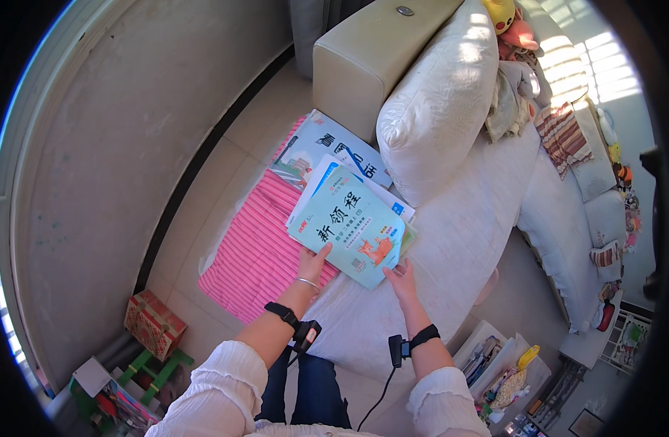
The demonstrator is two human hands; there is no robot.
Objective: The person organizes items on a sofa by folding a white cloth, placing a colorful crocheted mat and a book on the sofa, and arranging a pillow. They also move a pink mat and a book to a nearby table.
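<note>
A light green paperback workbook (348,229) with a deer drawing lies on top of a loose stack of books on the sofa's edge. My left hand (312,262) grips its lower left edge, thumb on the cover. At its lower right corner is my right hand (401,278), the fingers partly hidden, so its hold cannot be told. Beneath and behind the workbook, white and blue book edges show. A larger picture book (329,150) with big black characters lies behind the stack, partly on a pink striped cloth (258,235).
A large white pillow (443,104) leans against the cream sofa armrest (362,49). The white-covered sofa seat (454,235) extends right. A red patterned box (154,325) stands at lower left, near a bin of books. Storage bins (484,355) stand at lower right.
</note>
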